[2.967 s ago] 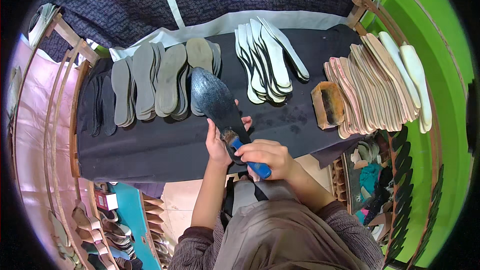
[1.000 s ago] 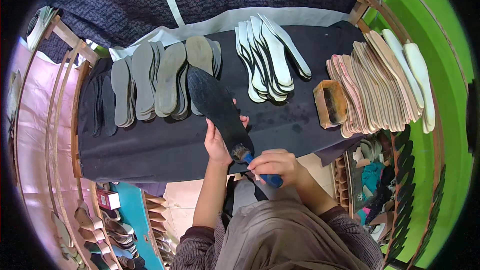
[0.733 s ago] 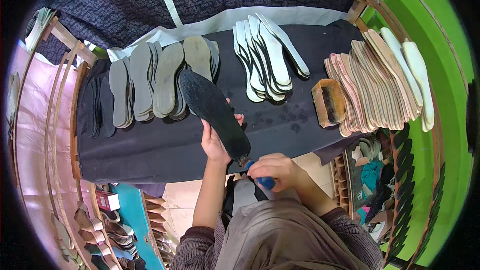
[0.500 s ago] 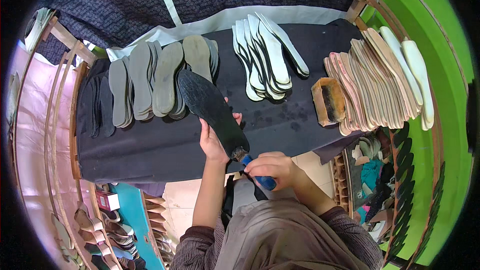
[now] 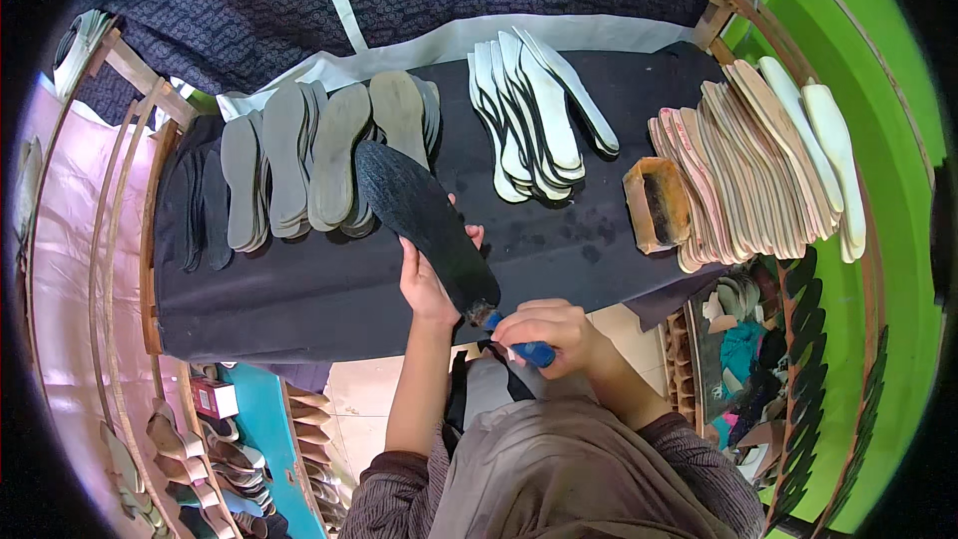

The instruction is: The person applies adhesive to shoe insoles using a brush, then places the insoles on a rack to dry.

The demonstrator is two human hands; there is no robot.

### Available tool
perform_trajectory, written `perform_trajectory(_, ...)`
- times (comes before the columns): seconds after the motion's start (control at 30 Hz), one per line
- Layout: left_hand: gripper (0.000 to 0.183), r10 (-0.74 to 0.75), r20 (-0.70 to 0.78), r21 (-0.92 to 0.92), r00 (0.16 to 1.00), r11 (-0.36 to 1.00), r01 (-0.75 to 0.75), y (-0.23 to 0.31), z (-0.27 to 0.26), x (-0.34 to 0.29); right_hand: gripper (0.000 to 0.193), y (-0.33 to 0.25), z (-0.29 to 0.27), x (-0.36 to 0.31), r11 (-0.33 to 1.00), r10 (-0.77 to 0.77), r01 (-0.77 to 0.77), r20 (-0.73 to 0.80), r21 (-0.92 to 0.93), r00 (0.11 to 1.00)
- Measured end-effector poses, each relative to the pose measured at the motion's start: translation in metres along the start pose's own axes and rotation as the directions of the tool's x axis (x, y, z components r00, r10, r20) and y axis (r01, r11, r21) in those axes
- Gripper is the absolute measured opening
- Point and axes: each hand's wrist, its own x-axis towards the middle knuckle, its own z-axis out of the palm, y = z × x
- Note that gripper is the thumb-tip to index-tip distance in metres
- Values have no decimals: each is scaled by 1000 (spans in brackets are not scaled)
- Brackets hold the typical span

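Note:
My left hand point(image 5: 427, 284) is closed around the edges of a black shoe insole point(image 5: 411, 205), holding it tilted above the table's near side. A blue-handled brush point(image 5: 539, 353) is gripped in my right hand point(image 5: 551, 329). Its bristle end touches the insole's near end, the one closest to my body. The insole's upper face looks dark, with a wet sheen in places. My left fingertips show past its right edge; the palm is partly hidden beneath it.
Grey insoles point(image 5: 336, 155) lie in overlapping rows at the left, beside black ones point(image 5: 217, 210). White-topped insoles point(image 5: 544, 120) fan out mid-table. A stained open container point(image 5: 640, 215) stands at the right against a row of beige insoles point(image 5: 743, 170). Wooden racks point(image 5: 160, 324) flank the dark-covered table point(image 5: 289, 309).
The brush handle has swung a little toward the insole and lies flatter, while its bristles stay at the near end. My left hand and the insole are almost unmoved.

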Motion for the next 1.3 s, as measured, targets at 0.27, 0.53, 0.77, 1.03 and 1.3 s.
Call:
perform_trajectory(0.27,66,-142,37,21,989,990,141,0,14,-6,21,2,-7,11,1000,-22,21,-75,-7,997)
perform_trajectory(0.53,70,-274,130,-193,953,936,295,-1,11,-2,24,6,-17,35,981,-62,35,-138,-189,988)
perform_trajectory(0.77,71,-382,223,22,897,922,387,4,-14,-6,22,-3,-39,30,907,-215,61,-336,-416,917)
perform_trajectory(1.03,68,-338,60,79,939,940,333,3,0,-7,15,-13,-105,-22,779,-57,-474,-798,-412,600)
perform_trajectory(1.3,66,-347,6,52,938,937,346,3,3,-7,16,2,-118,-35,719,31,-546,-765,-431,644)
